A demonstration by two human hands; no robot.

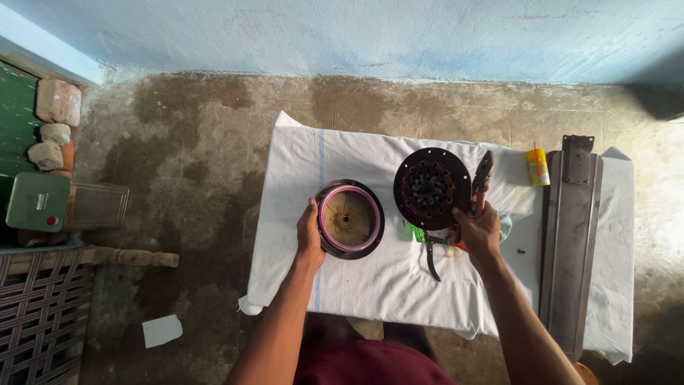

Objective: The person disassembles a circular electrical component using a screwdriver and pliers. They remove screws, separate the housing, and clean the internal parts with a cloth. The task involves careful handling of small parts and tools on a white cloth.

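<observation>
Fingers of left hand (309, 235) grip round housing's (349, 219) edge.

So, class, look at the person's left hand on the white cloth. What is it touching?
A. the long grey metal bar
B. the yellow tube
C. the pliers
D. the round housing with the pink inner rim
D: the left hand rests against the side of the round housing with the pink inner rim, while the yellow tube and the long grey metal bar lie far off by the cloth's right side.
</observation>
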